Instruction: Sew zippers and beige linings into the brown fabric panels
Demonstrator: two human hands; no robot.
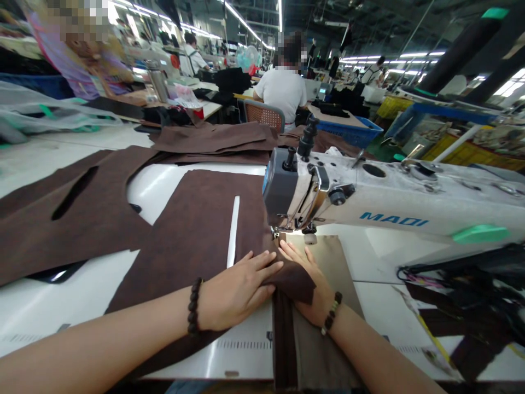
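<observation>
My left hand [235, 287] lies flat, fingers stretched out, pressing a brown suede-like fabric piece [192, 230] onto the sewing table. My right hand [309, 284] rests on a tan fabric piece [332, 262] just in front of the presser foot [283, 232]; a folded corner of brown fabric covers part of it, fingers extended toward the needle. The white MAQI sewing machine [389, 202] stands directly behind both hands. Each wrist wears a dark bead bracelet.
More brown cut pieces [61, 208] spread across the left of the white table [41, 306], with a stack [213, 139] further back. Dark fabric scraps [471, 306] lie at right. A seated person in white [283, 90] works ahead; blue bin [353, 131] beyond.
</observation>
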